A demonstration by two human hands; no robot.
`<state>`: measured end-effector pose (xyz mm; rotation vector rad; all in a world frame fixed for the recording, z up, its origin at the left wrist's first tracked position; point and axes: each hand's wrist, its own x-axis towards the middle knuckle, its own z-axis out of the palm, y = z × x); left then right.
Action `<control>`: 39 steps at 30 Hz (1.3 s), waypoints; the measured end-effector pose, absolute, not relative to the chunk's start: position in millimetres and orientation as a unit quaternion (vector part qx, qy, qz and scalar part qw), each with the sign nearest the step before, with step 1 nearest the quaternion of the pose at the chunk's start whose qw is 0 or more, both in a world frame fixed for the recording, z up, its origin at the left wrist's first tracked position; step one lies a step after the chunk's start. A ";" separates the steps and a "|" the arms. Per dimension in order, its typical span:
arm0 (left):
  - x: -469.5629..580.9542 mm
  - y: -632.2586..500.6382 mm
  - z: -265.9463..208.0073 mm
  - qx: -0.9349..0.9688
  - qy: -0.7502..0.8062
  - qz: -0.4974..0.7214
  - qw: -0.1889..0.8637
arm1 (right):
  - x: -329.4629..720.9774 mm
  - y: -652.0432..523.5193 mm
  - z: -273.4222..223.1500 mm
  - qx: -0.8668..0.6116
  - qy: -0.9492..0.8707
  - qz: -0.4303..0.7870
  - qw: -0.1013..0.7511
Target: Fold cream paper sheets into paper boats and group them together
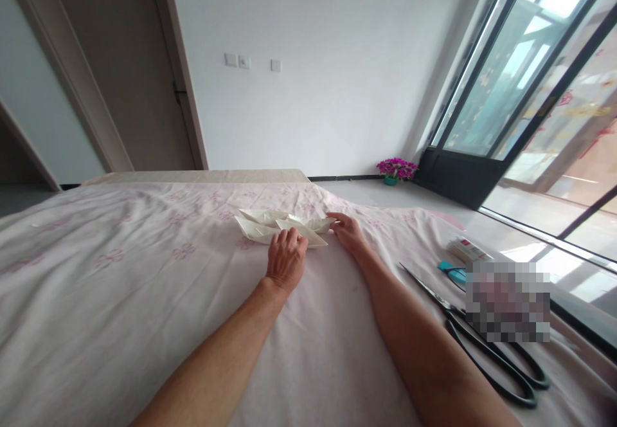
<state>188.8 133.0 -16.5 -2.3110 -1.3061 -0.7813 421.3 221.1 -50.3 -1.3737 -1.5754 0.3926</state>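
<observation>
A cream folded paper boat (258,227), with pointed ends and several raised folds, lies on the pale bedsheet (202,298) in front of me. I cannot tell whether it is one piece or more than one. My left hand (288,256) is closed over its near side, fingers curled and pressed together on the paper. At its right end, my right hand (348,233) has the thumb and forefinger around the tip. Both hands rest low, close to the sheet, and the left one hides part of the near folds.
Long black-handled scissors (448,311) lie right of my right forearm. Past them are a turquoise object (453,271), a small white box (468,248) and a pixelated patch. Beyond the bed stand purple flowers (396,168), a white wall (308,112) and glass doors (506,86).
</observation>
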 end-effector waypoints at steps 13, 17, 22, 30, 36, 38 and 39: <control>186.2 137.8 -17.9 -0.818 -0.468 -0.305 0.135 | 419.0 219.1 -50.1 -0.563 -0.645 0.160 0.491; 186.3 139.3 -19.4 -0.820 -0.460 -0.312 0.135 | 419.0 219.5 -51.2 -0.575 -0.640 0.159 0.484; 185.7 140.3 -19.0 -0.822 -0.446 -0.326 0.137 | 417.3 216.8 -48.1 -0.587 -0.631 0.163 0.480; 183.4 141.1 -19.6 -0.823 -0.432 -0.348 0.125 | 419.8 212.6 -47.2 -0.588 -0.598 0.188 0.511; 179.4 140.5 -19.5 -0.821 -0.403 -0.386 0.122 | 426.4 208.6 -50.5 -0.652 -0.554 0.145 0.497; 177.7 138.4 -18.7 -0.820 -0.386 -0.406 0.118 | 429.5 208.6 -51.9 -0.675 -0.550 0.118 0.478; 177.1 136.6 -18.1 -0.822 -0.374 -0.415 0.114 | 430.9 209.1 -52.6 -0.688 -0.550 0.104 0.461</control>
